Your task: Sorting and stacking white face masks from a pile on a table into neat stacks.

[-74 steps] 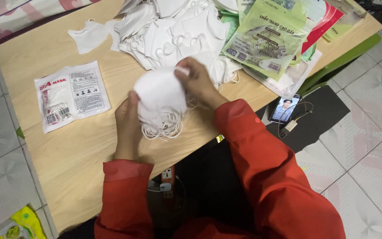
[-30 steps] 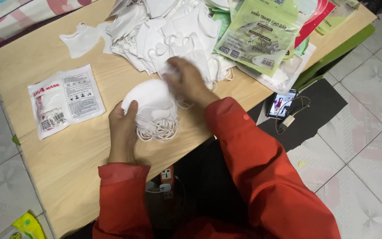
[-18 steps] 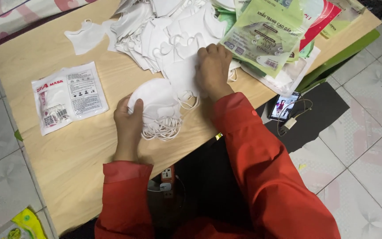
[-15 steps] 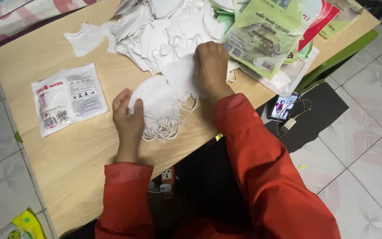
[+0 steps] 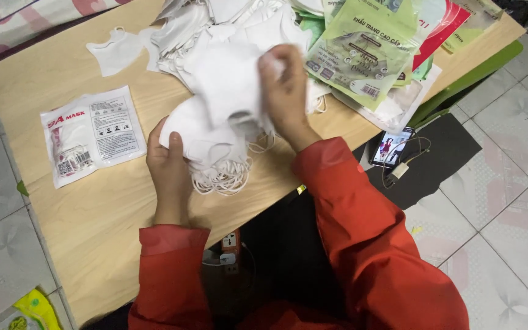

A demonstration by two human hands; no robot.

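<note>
Your left hand (image 5: 169, 168) grips white mask stack (image 5: 206, 143) on wooden table (image 5: 93, 208); right hand (image 5: 285, 91) pinches single white mask (image 5: 230, 79) above stack. Risk: dangling ear loops (image 5: 221, 180) may tangle or snag, pulling stack apart. White sealed pouch (image 5: 90, 134) with red print lies left; green packets (image 5: 368, 52) lie far right, red one beneath.

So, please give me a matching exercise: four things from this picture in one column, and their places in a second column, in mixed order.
Things:
1. sealed mask packet
2. phone
3. single white mask
4. stack of masks

Places:
a. on the black mat beside the table
b. held up in the right hand
c. flat on the table, left of both hands
d. under the left hand

Pairs: 1-c, 2-a, 3-b, 4-d
</note>
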